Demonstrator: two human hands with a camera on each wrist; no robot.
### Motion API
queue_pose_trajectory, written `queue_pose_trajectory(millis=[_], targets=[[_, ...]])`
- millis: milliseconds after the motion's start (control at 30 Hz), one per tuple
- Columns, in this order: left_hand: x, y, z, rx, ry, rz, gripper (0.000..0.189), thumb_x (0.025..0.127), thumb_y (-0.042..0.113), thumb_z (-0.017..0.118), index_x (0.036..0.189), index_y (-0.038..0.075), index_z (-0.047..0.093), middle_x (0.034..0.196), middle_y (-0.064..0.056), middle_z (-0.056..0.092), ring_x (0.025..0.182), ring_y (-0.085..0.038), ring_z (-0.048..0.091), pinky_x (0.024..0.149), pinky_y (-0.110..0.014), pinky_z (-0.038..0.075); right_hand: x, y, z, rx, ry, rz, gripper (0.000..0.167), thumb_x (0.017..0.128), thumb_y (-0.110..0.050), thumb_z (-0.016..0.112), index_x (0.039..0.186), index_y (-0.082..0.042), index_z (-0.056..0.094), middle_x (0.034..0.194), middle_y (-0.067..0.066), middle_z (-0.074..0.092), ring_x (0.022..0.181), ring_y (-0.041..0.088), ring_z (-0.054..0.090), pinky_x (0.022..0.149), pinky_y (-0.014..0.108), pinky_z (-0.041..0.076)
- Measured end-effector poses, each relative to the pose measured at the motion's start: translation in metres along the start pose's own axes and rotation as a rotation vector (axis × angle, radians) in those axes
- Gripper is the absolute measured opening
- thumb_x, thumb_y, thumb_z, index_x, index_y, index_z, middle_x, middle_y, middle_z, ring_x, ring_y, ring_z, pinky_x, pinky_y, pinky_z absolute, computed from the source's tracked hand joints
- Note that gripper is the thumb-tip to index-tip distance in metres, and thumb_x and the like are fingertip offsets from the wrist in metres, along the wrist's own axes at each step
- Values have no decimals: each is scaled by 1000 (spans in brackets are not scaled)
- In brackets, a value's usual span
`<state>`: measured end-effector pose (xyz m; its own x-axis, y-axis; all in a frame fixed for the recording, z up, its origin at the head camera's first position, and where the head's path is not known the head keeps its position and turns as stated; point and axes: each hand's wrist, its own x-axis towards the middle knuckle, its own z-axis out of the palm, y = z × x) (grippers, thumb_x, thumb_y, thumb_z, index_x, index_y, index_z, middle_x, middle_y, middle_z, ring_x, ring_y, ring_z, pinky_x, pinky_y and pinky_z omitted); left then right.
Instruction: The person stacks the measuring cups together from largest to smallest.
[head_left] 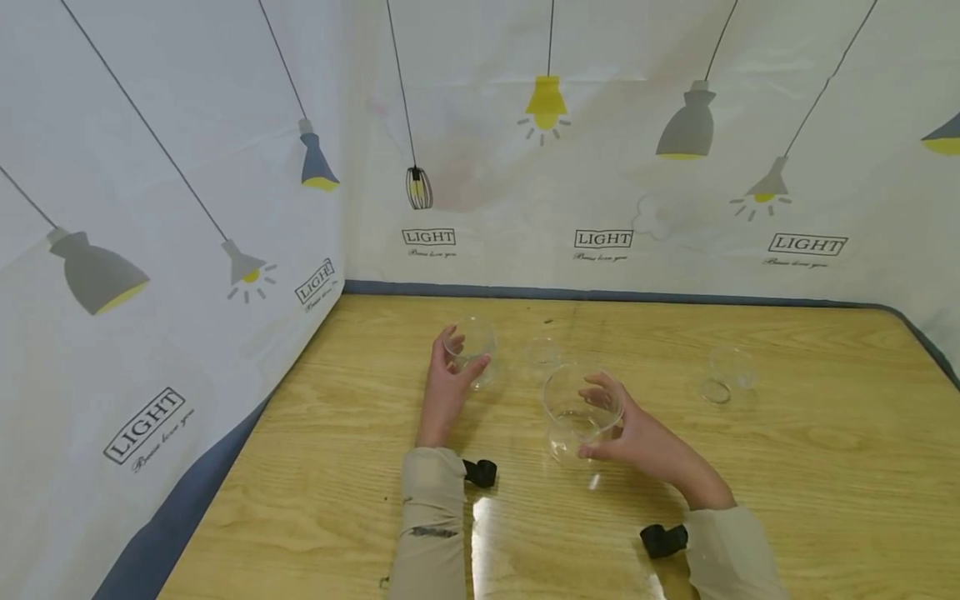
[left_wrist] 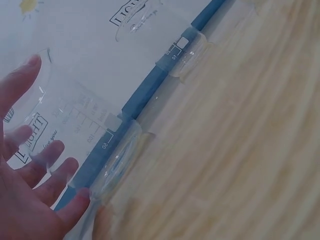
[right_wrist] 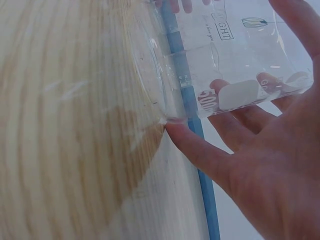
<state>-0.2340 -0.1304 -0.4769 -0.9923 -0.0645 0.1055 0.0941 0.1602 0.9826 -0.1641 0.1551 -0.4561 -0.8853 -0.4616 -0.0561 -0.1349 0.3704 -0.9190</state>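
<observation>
My left hand (head_left: 448, 385) holds a clear glass beaker (head_left: 480, 335) by its side, fingers on one side and thumb on the other. In the left wrist view, white graduation marks show on this beaker (left_wrist: 92, 122). My right hand (head_left: 637, 437) grips a larger clear beaker (head_left: 558, 429) nearer to me, thumb low on its wall and fingers round the far side. The right wrist view shows "500" printed on this large beaker (right_wrist: 227, 97), its base close to the tabletop. Between and behind the two stands a small beaker (head_left: 543, 353), touched by neither hand.
Another small clear glass vessel (head_left: 733, 365) is on the wooden table (head_left: 817, 450) to the right, with a round rim or base showing. A white sheet (head_left: 495, 167) printed with lamps borders the table's back and left sides. Black wrist mounts (head_left: 482, 473) stick out from both sleeves.
</observation>
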Motion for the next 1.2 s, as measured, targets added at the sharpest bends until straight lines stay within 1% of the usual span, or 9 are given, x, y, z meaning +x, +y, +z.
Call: queue_pose_trajectory(millis=[100, 200, 533, 633, 800, 867, 967, 1100, 1200], targets=[[1, 0, -1, 4, -12, 4, 74, 75, 41, 69, 136, 33, 28, 134, -5, 39, 123, -19, 34, 101, -41, 26, 0, 0, 0, 7, -2, -4, 86, 74, -26, 73, 137, -33, 14, 142, 9, 27, 130, 28, 23, 92, 56, 30], [1, -3, -1, 19, -2, 12, 72, 73, 45, 69, 133, 40, 29, 134, -5, 39, 122, -17, 35, 100, -41, 27, 0, -1, 0, 14, -3, -7, 86, 74, -25, 73, 137, -33, 14, 142, 10, 26, 130, 28, 23, 92, 57, 30], [0, -3, 0, 34, 12, 14, 72, 72, 47, 69, 132, 41, 30, 133, -4, 40, 121, -17, 36, 98, -42, 30, 0, 0, 0, 17, -4, -13, 86, 75, -25, 72, 137, -33, 14, 142, 10, 26, 130, 28, 23, 92, 57, 30], [0, -2, 0, 36, 11, 17, 73, 73, 48, 68, 133, 39, 29, 133, -3, 40, 122, -17, 36, 98, -42, 30, 1, 0, 0, 14, -5, -14, 86, 75, -25, 72, 138, -30, 14, 141, 10, 26, 130, 28, 23, 92, 57, 30], [0, -1, 0, 18, -5, 21, 76, 74, 46, 68, 137, 31, 29, 133, -5, 40, 121, -18, 37, 98, -44, 29, 0, 0, 0, 9, -5, -11, 88, 75, -25, 73, 139, -24, 13, 141, 10, 27, 130, 28, 23, 92, 57, 29], [0, 0, 1, 5, -10, 18, 77, 74, 45, 68, 138, 28, 29, 133, -5, 40, 120, -19, 38, 97, -44, 30, 1, 0, 0, 8, -4, -11, 87, 75, -25, 73, 139, -24, 13, 141, 9, 27, 130, 28, 23, 92, 57, 29], [0, 1, 2, -13, -16, 15, 78, 74, 45, 68, 138, 26, 29, 133, -5, 40, 120, -20, 38, 97, -44, 30, 1, 0, 1, 11, -4, -10, 86, 75, -25, 73, 138, -28, 14, 141, 9, 27, 130, 27, 23, 92, 57, 29], [0, 3, 3, -37, -13, 7, 76, 74, 46, 68, 137, 29, 30, 132, -4, 41, 119, -20, 39, 96, -44, 31, 0, 0, 1, 11, -4, -14, 86, 75, -25, 73, 137, -33, 14, 142, 9, 26, 130, 27, 23, 92, 57, 29], [-1, 4, 2, -51, -9, 5, 74, 74, 45, 68, 137, 30, 30, 131, -4, 41, 119, -21, 39, 95, -43, 33, 0, 0, 1, 8, -4, -15, 86, 75, -25, 73, 137, -34, 14, 142, 10, 26, 130, 27, 23, 92, 57, 29]])
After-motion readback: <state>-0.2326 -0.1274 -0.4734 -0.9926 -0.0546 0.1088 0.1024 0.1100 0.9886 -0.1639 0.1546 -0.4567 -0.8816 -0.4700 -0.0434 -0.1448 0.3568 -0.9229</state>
